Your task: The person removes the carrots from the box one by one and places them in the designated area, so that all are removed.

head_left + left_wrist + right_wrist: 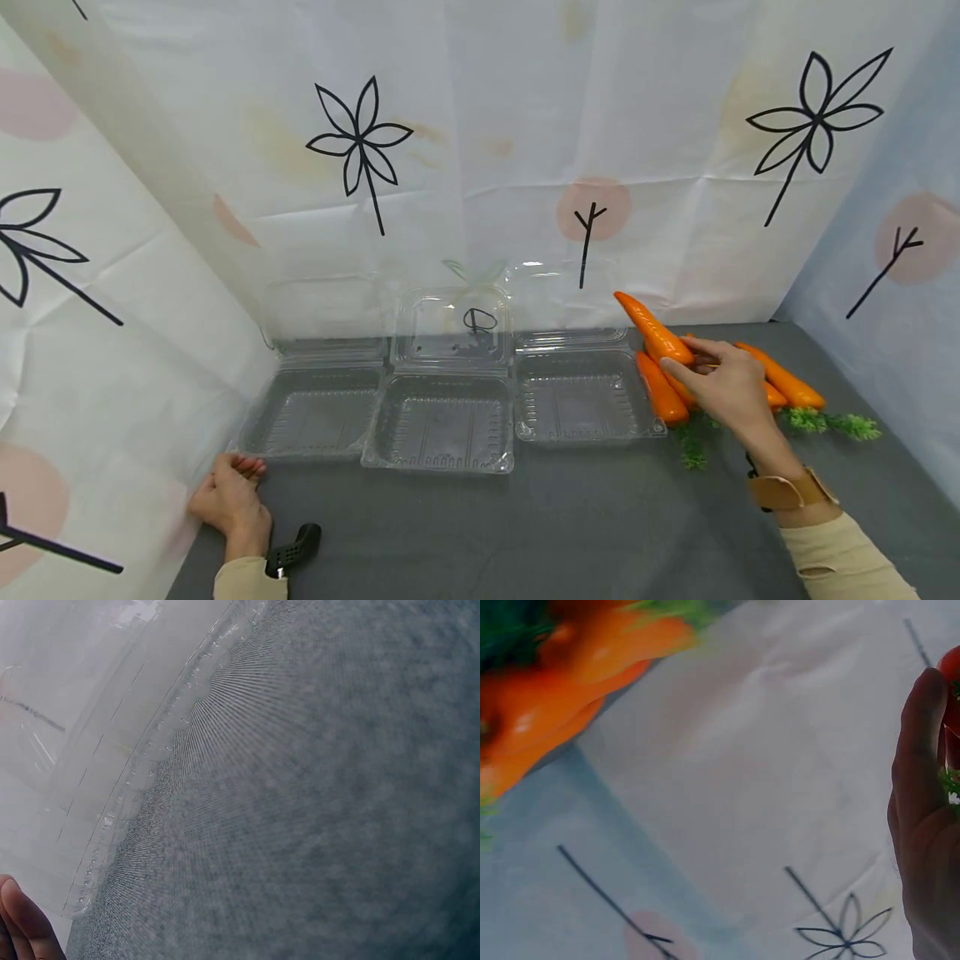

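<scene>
My right hand (729,385) pinches the thick end of an orange carrot (651,327), raised with its tip towards the back left. Beneath and around that hand lie several other carrots (662,392) with green leafy tops, partly hidden by it. In the right wrist view, the right hand (926,817) and a bit of the held carrot (952,686) show at the right edge. At the table's left side my left hand (234,498) rests with loosely curled fingers, holding nothing. It lies just in front of the left clear plastic container (318,417).
A middle container (442,421) and a right container (577,396) stand beside the left one, lids raised against the patterned cloth wall (480,125). The carrots lie close to the right container's side. A black strap end (296,546) sits by the left wrist.
</scene>
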The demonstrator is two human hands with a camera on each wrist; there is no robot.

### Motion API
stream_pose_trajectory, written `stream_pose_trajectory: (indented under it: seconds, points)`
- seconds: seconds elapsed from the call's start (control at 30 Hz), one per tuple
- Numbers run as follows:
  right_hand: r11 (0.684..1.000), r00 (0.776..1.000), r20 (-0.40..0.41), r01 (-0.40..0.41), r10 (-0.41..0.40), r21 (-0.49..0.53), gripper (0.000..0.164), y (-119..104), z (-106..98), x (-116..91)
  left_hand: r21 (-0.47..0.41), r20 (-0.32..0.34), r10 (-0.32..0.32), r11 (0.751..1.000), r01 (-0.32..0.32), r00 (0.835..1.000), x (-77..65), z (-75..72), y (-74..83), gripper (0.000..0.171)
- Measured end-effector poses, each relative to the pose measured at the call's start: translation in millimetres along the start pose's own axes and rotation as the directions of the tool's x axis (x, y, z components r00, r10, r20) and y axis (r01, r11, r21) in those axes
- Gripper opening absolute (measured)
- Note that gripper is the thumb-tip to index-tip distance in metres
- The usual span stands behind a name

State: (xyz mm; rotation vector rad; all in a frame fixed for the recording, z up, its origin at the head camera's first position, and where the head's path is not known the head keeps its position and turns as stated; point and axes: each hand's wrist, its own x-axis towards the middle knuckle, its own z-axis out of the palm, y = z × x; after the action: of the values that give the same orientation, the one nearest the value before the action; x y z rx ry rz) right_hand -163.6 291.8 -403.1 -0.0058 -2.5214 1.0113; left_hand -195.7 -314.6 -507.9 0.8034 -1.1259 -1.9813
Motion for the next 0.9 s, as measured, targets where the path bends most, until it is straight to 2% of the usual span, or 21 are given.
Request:
stream_pose_trajectory:
  seconds: [0.13,0.3,0.53,0.77,0.9]
  points:
    - [0.988,0.994,0.027,-0.099,0.103,-0.117,0.058,39,-14,-5,0.008,-0.001,-0.009,1.0,0.009,1.0,0.9,-1.4,1.1,0.024]
    - [0.962,0.989,0.042,-0.131,0.145,-0.239,0.06,64,-18,-9,0.001,-0.001,-0.005,1.0,0.005,1.0,1.0,-1.1,1.8,0.024]
    - [0.928,0.983,0.052,-0.151,0.179,-0.341,0.059,67,-17,-9,0.001,0.008,-0.007,1.0,0.007,1.0,1.2,0.5,0.2,0.024]
    - [0.93,0.972,0.156,-0.11,0.174,-0.352,0.056,69,-15,-12,-0.003,0.008,-0.002,1.0,0.002,1.0,0.4,-0.8,1.2,0.024]
    - [0.93,0.973,0.158,-0.103,0.167,-0.352,0.044,71,-14,-15,0.012,0.007,-0.004,1.0,0.004,1.0,-0.4,-1.4,1.2,0.023]
